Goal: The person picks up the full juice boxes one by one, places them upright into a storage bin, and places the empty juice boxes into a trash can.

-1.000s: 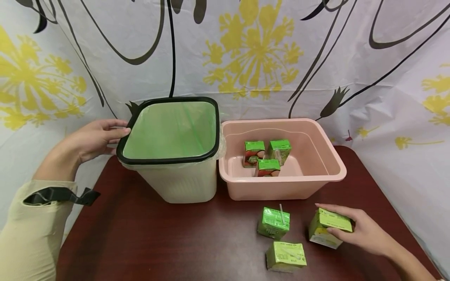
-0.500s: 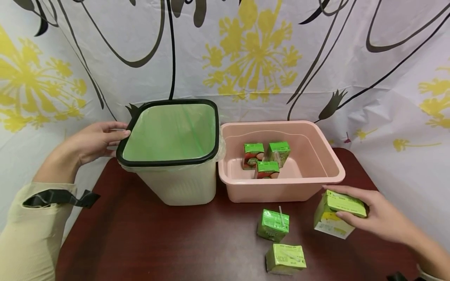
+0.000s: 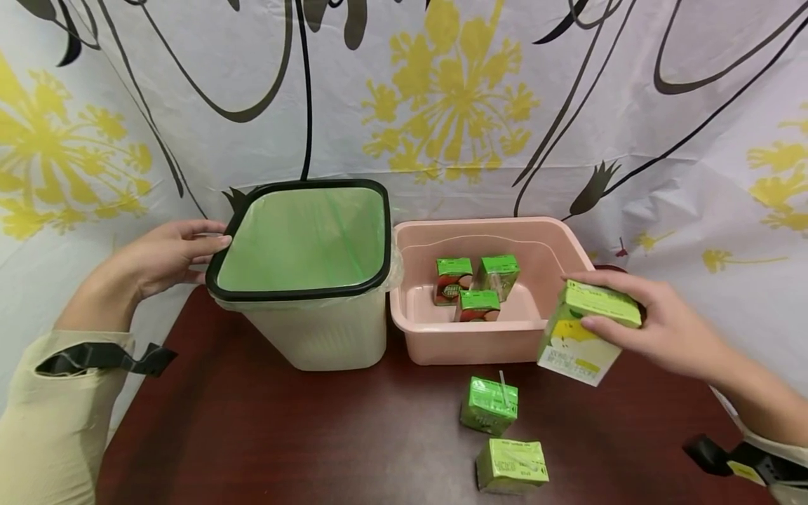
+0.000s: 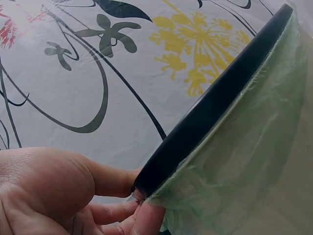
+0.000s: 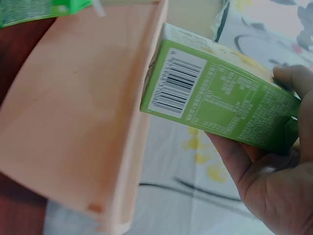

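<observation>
At the left, my left hand [image 3: 167,258] pinches the black rim of a trash bin [image 3: 341,337], thumb on the rim and fingers beneath it over the pale green liner [image 4: 234,161]. My right hand [image 3: 669,326] grips a yellow-green juice box [image 3: 583,333] by its upper end. That box is tilted and raised off the table, in front of the right part of a pink basin [image 3: 480,347]. Its barcode side [image 5: 210,93] faces the right wrist camera. Inside the basin stand three green-topped juice boxes [image 3: 477,306], two of them with red fronts.
Two more juice boxes are on the dark red table [image 3: 284,435]: a bright green one with a straw [image 3: 489,405] and a yellow-green one [image 3: 511,466] nearer the front. Behind everything hangs a white curtain [image 3: 240,151] with yellow flowers.
My right hand has lifted the yellow-green juice box off the table and carried it up toward the basin's front right rim. The left hand stays on the bin rim.
</observation>
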Demonstrator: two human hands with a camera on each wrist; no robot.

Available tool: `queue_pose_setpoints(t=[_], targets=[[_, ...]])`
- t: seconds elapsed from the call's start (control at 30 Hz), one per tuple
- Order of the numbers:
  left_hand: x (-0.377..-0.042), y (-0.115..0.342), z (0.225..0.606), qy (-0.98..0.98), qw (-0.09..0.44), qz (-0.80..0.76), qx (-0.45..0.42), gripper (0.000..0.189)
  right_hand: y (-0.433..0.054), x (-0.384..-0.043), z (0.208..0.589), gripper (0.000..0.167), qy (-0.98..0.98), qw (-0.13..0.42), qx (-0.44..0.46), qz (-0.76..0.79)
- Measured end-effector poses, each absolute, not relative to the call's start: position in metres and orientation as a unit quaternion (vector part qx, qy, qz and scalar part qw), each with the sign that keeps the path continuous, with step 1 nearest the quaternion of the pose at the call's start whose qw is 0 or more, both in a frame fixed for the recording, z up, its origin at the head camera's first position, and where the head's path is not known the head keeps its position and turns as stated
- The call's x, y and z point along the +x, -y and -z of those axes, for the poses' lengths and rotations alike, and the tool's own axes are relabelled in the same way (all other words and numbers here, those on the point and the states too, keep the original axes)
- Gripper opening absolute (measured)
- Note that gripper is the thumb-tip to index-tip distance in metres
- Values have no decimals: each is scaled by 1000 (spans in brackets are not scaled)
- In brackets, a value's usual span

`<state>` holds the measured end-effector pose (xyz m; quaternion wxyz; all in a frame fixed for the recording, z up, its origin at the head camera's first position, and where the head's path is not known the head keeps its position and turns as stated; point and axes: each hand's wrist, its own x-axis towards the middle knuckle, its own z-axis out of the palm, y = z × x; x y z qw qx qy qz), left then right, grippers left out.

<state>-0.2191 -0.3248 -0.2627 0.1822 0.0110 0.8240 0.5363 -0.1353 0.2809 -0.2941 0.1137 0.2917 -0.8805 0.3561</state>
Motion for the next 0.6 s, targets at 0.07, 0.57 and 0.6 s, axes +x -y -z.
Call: queue_pose_setpoints(t=[0.07,0.57,0.6], targets=[[-219,325,263,-825,182,-536,10,47,-273,-140,283,54,880,116,294,-355],[-219,326,261,-823,189,-535,9,40,-202,-172,199,40,896,62,193,-396],[-219,325,261,-824,189,-534,10,40,-197,-174,195,40,895,55,191,-400]])
